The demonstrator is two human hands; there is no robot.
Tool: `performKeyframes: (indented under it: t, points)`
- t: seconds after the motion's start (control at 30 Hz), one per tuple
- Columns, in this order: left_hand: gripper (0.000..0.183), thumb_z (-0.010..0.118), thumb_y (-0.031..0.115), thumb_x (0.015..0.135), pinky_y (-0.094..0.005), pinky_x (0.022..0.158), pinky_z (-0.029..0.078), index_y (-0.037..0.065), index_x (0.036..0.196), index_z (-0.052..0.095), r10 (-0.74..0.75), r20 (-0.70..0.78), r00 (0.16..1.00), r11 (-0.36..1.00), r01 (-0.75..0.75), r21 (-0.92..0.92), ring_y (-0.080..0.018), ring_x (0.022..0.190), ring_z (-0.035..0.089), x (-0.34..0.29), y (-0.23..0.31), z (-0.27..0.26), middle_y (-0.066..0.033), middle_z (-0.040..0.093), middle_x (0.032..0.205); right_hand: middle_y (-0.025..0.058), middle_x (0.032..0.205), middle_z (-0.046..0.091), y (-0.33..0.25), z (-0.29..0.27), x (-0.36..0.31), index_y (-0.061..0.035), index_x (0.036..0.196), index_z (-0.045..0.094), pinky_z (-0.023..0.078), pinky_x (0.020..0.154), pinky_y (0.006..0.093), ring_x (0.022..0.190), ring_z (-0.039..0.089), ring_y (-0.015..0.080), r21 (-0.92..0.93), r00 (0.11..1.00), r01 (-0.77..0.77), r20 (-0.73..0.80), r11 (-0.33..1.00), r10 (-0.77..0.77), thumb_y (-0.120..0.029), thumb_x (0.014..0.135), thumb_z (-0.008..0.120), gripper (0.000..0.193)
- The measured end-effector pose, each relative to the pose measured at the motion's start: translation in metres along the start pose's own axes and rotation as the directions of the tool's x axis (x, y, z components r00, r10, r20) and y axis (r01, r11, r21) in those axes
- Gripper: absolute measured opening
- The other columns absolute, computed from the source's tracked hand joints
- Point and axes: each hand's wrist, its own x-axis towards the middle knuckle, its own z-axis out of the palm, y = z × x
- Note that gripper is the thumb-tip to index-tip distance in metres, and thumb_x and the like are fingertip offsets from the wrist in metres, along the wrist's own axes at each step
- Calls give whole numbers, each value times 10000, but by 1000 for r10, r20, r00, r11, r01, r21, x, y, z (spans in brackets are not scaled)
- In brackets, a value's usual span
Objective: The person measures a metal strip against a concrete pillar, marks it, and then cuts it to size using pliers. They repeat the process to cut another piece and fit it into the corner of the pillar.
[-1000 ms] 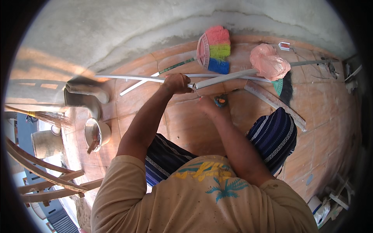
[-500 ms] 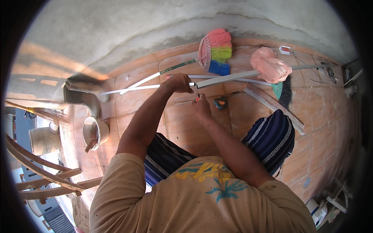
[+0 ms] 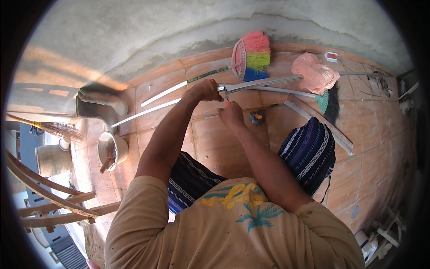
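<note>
Stretching from the left hand (image 3: 207, 91) toward the far right, a long, narrow, pale-grey metal strip (image 3: 264, 83) lies ahead of the person, its right part meeting a crumpled pink plastic bag (image 3: 315, 74). That hand is closed around the strip; a thin white length also shows on its left, though the fingers hide whether the two join. Just nearer, the right hand (image 3: 232, 115) grips a small red-handled tool (image 3: 227, 103), mostly covered, its metal end at the strip. A rounded black-and-orange tape measure (image 3: 256, 117) sits right of it on the terracotta-tiled floor (image 3: 215, 139). Farther off lies a pink, yellow-green and blue broom (image 3: 253, 53); left, a whitish round bucket (image 3: 121, 150).
</note>
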Motion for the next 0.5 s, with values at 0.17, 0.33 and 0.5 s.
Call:
performKeyframes:
  t: [0.17,0.33,0.5]
  points:
    - [429,871,389,765,-425,725,534,-3,857,723,-59,3,998,987,58,-148,-287,762,700,-14,-13,-15,-163,711,762,320,1098,701,-10,2,-6,88,1169,635,550,932,474,1103,686,441,35,998,-55,15,998,55,-286,873,801,505]
    - [453,849,417,811,-430,729,530,-2,929,723,-79,-74,994,991,70,-117,-287,771,693,-22,-12,-25,-162,715,794,285,1144,696,7,14,-14,48,1218,591,541,948,488,1123,675,436,-7,999,-43,17,999,43,-256,882,781,492]
    - [454,789,462,882,-445,740,533,24,986,730,-14,-151,988,994,-3,-108,-307,797,695,-26,-20,-20,-168,719,832,237,1170,658,52,5,12,-9,1254,561,526,976,501,1165,644,416,-255,996,47,-65,966,-65,-227,902,733,448]
